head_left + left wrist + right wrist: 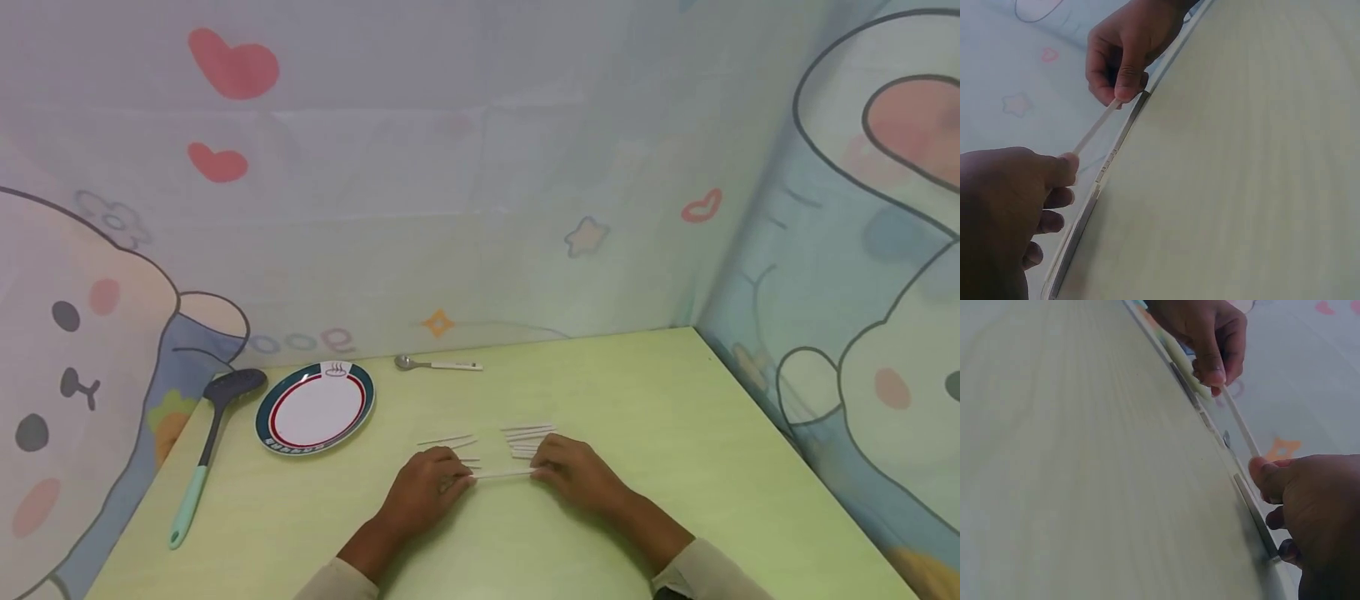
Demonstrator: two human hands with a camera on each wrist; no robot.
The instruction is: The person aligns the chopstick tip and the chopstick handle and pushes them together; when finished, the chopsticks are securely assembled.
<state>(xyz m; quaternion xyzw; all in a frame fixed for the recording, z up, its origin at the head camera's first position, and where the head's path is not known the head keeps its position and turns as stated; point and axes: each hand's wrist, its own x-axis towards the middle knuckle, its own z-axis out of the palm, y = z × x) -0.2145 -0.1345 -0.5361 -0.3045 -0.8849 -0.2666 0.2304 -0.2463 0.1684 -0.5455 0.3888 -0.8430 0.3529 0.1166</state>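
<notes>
A thin pale stick (502,475) stretches between both hands, held near its two ends. At its left end my left hand (427,492) pinches it between thumb and forefinger. My right hand (577,475) pinches the other end the same way. The left wrist view shows the stick (1094,131) straight and raised off the tabletop. Just beyond the right hand lies a row of several similar sticks (529,431), partly hidden by the fingers. A few more sticks (444,439) lie beyond the left hand, also partly covered.
A white plate (318,408) with a dark green rim stands at the back left. Left of it lies a black slotted turner (207,442) with a mint handle. A small spoon (442,365) rests near the table's back edge. Printed cloth (480,183) hangs behind the table (712,467).
</notes>
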